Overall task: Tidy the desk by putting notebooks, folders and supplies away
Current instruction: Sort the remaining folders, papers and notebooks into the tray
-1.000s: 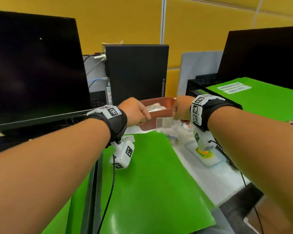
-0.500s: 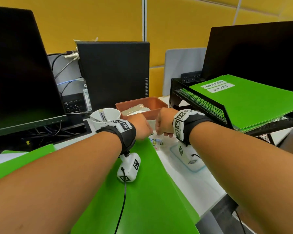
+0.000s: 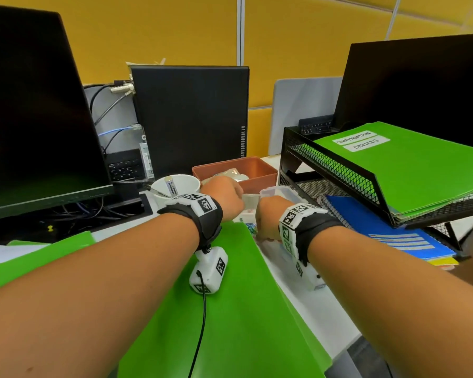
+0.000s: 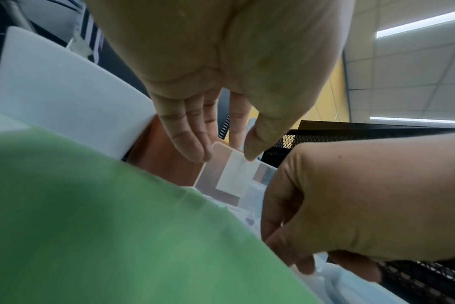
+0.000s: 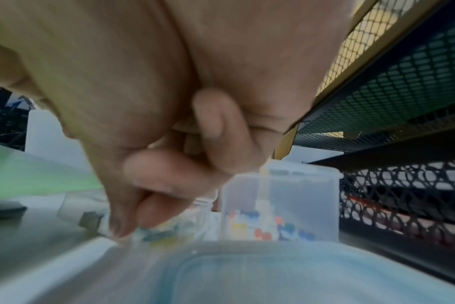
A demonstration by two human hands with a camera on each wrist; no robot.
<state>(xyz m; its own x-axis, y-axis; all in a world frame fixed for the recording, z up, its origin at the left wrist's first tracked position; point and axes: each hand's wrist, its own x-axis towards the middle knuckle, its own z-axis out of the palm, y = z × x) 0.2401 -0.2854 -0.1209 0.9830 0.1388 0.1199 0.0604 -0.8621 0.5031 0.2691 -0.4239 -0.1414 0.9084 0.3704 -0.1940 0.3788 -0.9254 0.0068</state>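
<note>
My left hand [image 3: 224,197] [image 4: 226,158] pinches a flat clear lid [image 4: 229,174] [image 3: 250,200] between thumb and fingertips, just in front of the brown tray [image 3: 257,167]. My right hand [image 3: 268,214] [image 5: 133,226] is curled low beside it. Its thumb and forefinger pinch a small clear box of coloured clips [image 5: 169,228] that sits on the desk. An upright clear container of coloured push pins [image 5: 281,205] [image 3: 281,193] stands just behind. A green folder [image 3: 243,296] lies under my left forearm.
A white cup [image 3: 186,184] with a marker stands left of the tray. The black mesh rack [image 3: 339,170] on the right carries a green folder [image 3: 421,170] over a blue notebook [image 3: 380,227]. Another clear lid [image 5: 273,277] lies on the desk. Monitors and a PC tower [image 3: 191,118] line the back.
Both hands have drawn back from the brown tray and dropped towards the desk, still close together. My view has swung right, bringing more of the mesh rack into sight.
</note>
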